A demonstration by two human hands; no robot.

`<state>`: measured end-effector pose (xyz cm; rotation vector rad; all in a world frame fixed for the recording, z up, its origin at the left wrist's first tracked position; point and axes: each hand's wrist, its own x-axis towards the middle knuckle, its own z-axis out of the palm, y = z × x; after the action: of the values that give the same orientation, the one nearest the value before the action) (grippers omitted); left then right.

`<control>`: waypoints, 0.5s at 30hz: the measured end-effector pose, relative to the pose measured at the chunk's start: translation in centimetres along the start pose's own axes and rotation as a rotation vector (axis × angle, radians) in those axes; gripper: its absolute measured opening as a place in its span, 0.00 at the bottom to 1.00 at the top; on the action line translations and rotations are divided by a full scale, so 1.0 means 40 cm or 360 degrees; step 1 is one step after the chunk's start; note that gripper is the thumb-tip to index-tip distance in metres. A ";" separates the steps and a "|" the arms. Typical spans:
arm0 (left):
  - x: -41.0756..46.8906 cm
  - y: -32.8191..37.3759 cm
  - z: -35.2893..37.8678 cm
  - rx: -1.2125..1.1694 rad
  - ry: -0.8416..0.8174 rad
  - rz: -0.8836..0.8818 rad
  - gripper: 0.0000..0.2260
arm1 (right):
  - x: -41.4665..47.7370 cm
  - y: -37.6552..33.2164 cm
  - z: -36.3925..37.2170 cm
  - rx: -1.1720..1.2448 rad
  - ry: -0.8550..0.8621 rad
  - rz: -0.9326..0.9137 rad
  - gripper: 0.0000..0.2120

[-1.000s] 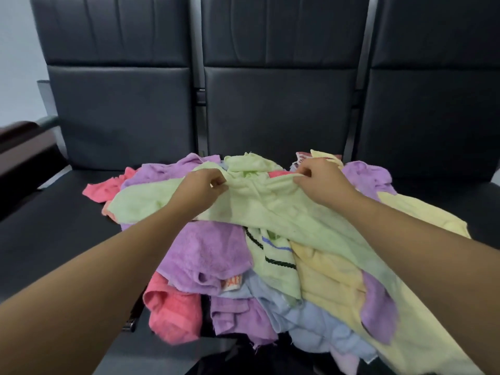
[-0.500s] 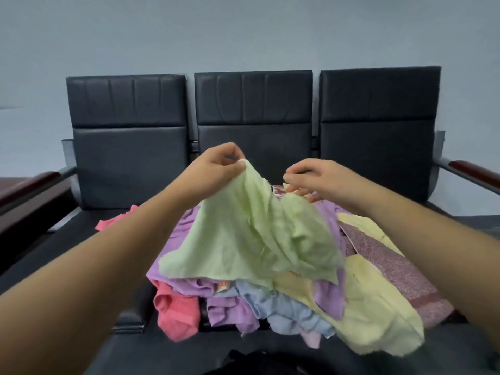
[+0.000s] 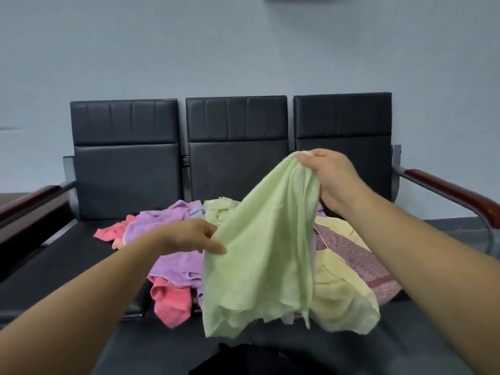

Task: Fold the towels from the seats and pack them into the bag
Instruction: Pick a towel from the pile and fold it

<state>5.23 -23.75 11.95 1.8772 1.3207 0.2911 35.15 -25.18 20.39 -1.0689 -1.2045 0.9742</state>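
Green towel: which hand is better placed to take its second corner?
Left. The right hand pinches the green towel by its top corner; the left hand is at its left edge, nearest the hanging corner.

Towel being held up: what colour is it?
The towel is plain pale green; head view shows it.

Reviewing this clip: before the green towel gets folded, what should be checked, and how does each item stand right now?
1. Top corner pinched by the right hand: ok; the green towel hangs from it.
2. Side edge held by the left hand: cannot tell; its fingertips meet the edge, but no pinch shows.
3. Towel spread flat for a fold: not ok; it hangs bunched and creased.
4. Towel free of the pile: cannot tell; it hangs in front and hides any contact.
5. Bag in reach and open: cannot tell; only a dark shape shows at the bottom edge.
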 end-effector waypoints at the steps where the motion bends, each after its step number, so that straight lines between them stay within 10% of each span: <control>1: -0.012 -0.010 0.005 -0.0158 0.0038 0.0046 0.10 | -0.004 0.005 -0.018 -0.0138 0.0044 0.0015 0.07; 6: -0.057 0.066 0.009 -0.0764 0.0353 0.0315 0.08 | -0.046 0.044 -0.068 -0.1193 -0.0288 0.0140 0.09; 10: -0.071 0.178 0.018 -0.0492 0.0278 0.0481 0.09 | -0.096 0.069 0.009 -0.0985 -0.0793 0.0042 0.28; 15: -0.064 0.219 0.024 -0.0460 0.0178 0.0464 0.10 | -0.104 0.105 0.065 -0.0814 -0.0804 -0.0025 0.16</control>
<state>10.69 -27.57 18.26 1.8204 1.0096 0.7080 32.03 -27.95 15.47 -1.2393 -1.9471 0.9791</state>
